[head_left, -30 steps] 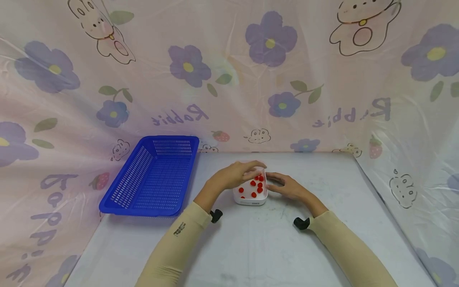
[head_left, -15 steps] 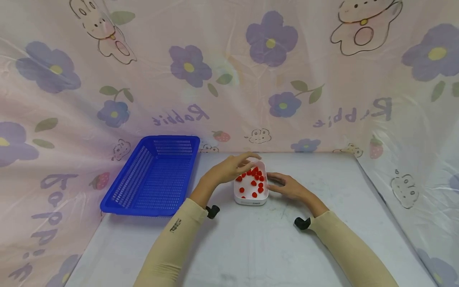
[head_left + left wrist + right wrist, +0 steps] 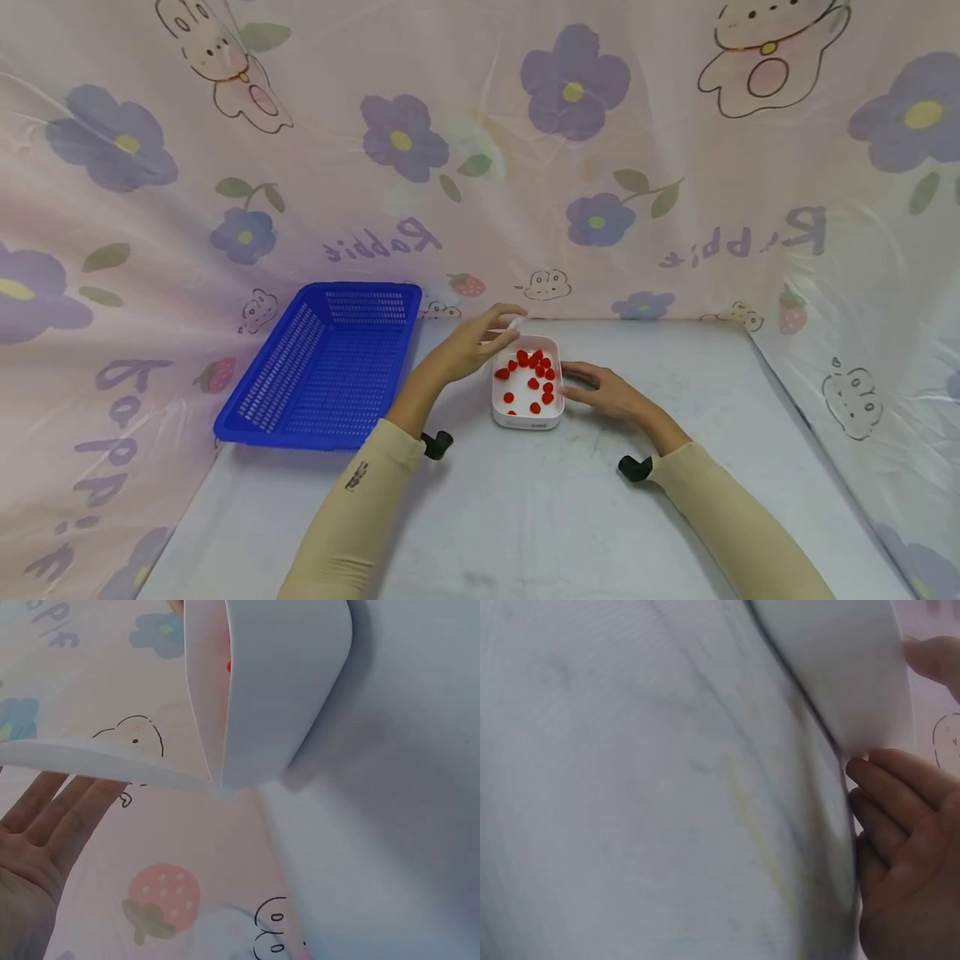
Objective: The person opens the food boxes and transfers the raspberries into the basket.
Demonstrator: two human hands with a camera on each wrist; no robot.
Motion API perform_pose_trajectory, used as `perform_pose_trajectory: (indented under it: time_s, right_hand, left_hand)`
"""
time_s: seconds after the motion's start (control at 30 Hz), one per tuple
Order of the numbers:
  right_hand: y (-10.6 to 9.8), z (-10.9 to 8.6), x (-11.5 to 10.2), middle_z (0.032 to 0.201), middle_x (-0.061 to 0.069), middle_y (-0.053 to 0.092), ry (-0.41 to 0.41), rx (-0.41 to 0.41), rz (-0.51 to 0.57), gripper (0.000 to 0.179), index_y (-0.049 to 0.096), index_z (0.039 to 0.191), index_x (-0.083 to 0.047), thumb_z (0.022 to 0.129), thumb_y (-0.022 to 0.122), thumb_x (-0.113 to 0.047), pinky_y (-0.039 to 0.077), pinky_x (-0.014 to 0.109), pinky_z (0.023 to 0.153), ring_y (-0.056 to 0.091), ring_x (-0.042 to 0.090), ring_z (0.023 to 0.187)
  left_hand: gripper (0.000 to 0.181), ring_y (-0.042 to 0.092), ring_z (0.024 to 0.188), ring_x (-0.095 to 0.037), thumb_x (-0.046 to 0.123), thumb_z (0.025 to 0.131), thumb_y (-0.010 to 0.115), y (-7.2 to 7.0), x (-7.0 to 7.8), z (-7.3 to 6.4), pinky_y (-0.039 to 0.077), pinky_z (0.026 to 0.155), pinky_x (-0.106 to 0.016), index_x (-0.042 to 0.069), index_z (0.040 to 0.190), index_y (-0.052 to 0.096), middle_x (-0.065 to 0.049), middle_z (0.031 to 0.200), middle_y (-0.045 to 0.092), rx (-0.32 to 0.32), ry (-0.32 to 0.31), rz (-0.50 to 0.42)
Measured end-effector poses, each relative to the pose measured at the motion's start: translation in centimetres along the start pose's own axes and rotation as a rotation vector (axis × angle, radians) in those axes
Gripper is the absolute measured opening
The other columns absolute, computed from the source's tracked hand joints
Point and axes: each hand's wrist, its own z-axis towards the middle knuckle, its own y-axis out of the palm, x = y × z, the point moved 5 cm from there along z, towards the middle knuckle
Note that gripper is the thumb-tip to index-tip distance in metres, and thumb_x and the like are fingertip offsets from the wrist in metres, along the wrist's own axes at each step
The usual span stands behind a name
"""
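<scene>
A white open-topped box [image 3: 527, 423] stands on the table, with several small red berry-shaped pieces [image 3: 533, 383] inside. My left hand [image 3: 474, 342] is up at the box's far left corner, holding a thin whitish translucent lid [image 3: 97, 761] between thumb and fingers. One end of this lid meets the box's far rim in the left wrist view. On the other side, my right hand [image 3: 603, 392] touches the box's right wall; the right wrist view has its fingertips [image 3: 859, 769] at the wall's lower corner and its thumb beside the upper edge.
A blue slotted plastic basket [image 3: 390, 392] sits at the left of the white table [image 3: 540, 517]. Behind and around the table hangs a pink patterned sheet [image 3: 480, 250]. A black camera mount [image 3: 635, 468] juts from the right wrist, and another [image 3: 437, 445] from the left.
My left hand has moved up and leftward with the lid, uncovering the box's far part and more red pieces. My right hand keeps its place on the box.
</scene>
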Motion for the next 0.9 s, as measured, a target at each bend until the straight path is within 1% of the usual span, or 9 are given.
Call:
perform_pose_trajectory:
  time_s: [0.1, 0.23, 0.4, 0.53, 0.63, 0.73, 0.8, 0.9]
  right_hand:
    - [-0.1, 0.0, 0.1, 0.165, 0.018, 0.046, -0.005, 0.002, 0.003, 0.068, 0.049, 0.161, -0.009, 0.104, 0.071, -0.038, 0.026, 0.070, 0.125, 0.033, 0.045, 0.157]
    - [-0.1, 0.0, 0.3, 0.166, 0.016, 0.046, 0.003, 0.006, 0.005, 0.068, 0.049, 0.161, -0.011, 0.103, 0.072, -0.040, 0.025, 0.069, 0.126, 0.032, 0.043, 0.158]
    - [0.0, -0.1, 0.3, 0.166, 0.015, 0.046, 0.009, 0.012, 0.006, 0.069, 0.050, 0.161, -0.013, 0.102, 0.073, -0.043, 0.024, 0.068, 0.126, 0.031, 0.042, 0.159]
    - [0.0, -0.1, 0.2, 0.166, 0.016, 0.047, 0.003, 0.011, 0.006, 0.068, 0.050, 0.161, -0.012, 0.103, 0.072, -0.041, 0.024, 0.070, 0.125, 0.031, 0.044, 0.158]
    - [0.0, -0.1, 0.1, 0.165, 0.018, 0.047, -0.009, 0.010, 0.004, 0.067, 0.050, 0.160, -0.010, 0.104, 0.071, -0.038, 0.025, 0.071, 0.125, 0.032, 0.045, 0.158]
    - [0.0, -0.1, 0.1, 0.165, 0.018, 0.047, -0.016, 0.011, -0.001, 0.066, 0.049, 0.160, -0.009, 0.104, 0.071, -0.037, 0.025, 0.070, 0.125, 0.032, 0.045, 0.158]
    - [0.0, -0.1, 0.0, 0.165, 0.018, 0.047, -0.011, 0.012, 0.001, 0.067, 0.049, 0.160, -0.009, 0.104, 0.072, -0.038, 0.025, 0.069, 0.125, 0.033, 0.044, 0.158]
    - [0.0, -0.2, 0.0, 0.165, 0.017, 0.047, -0.002, 0.012, 0.005, 0.068, 0.049, 0.161, -0.010, 0.103, 0.072, -0.040, 0.024, 0.068, 0.126, 0.032, 0.043, 0.158]
  left_hand:
    - [0.047, 0.059, 0.141, -0.039, 0.047, 0.111, 0.056, -0.2, -0.1, -0.3, 0.051, 0.111, -0.061, 0.038, 0.156, 0.045, -0.010, 0.161, 0.054, 0.021, 0.001, -0.020]
    - [0.047, 0.059, 0.141, -0.039, 0.047, 0.111, 0.057, -0.3, -0.2, -0.8, 0.051, 0.111, -0.061, 0.039, 0.156, 0.045, -0.012, 0.161, 0.054, 0.048, -0.006, -0.056]
    - [0.048, 0.060, 0.140, -0.040, 0.047, 0.109, 0.062, -0.3, -0.5, -1.7, 0.054, 0.107, -0.060, 0.040, 0.154, 0.046, -0.014, 0.159, 0.056, 0.104, -0.035, -0.099]
    - [0.048, 0.062, 0.138, -0.040, 0.045, 0.108, 0.065, -0.3, -0.8, -2.4, 0.059, 0.103, -0.055, 0.039, 0.152, 0.047, -0.016, 0.157, 0.057, 0.146, -0.056, -0.142]
    - [0.048, 0.062, 0.137, -0.041, 0.042, 0.108, 0.065, -0.2, -0.9, -2.9, 0.061, 0.099, -0.049, 0.037, 0.152, 0.046, -0.020, 0.158, 0.055, 0.167, -0.060, -0.187]
    - [0.048, 0.061, 0.137, -0.043, 0.039, 0.109, 0.064, -0.1, -1.1, -3.5, 0.062, 0.098, -0.048, 0.036, 0.153, 0.045, -0.023, 0.159, 0.052, 0.184, -0.068, -0.226]
    - [0.049, 0.060, 0.138, -0.044, 0.039, 0.109, 0.064, 0.0, -1.1, -3.8, 0.061, 0.099, -0.048, 0.037, 0.155, 0.046, -0.023, 0.160, 0.051, 0.193, -0.077, -0.232]
    - [0.049, 0.059, 0.140, -0.044, 0.039, 0.109, 0.064, 0.2, -1.3, -4.4, 0.060, 0.101, -0.050, 0.040, 0.156, 0.047, -0.020, 0.162, 0.050, 0.200, -0.098, -0.231]
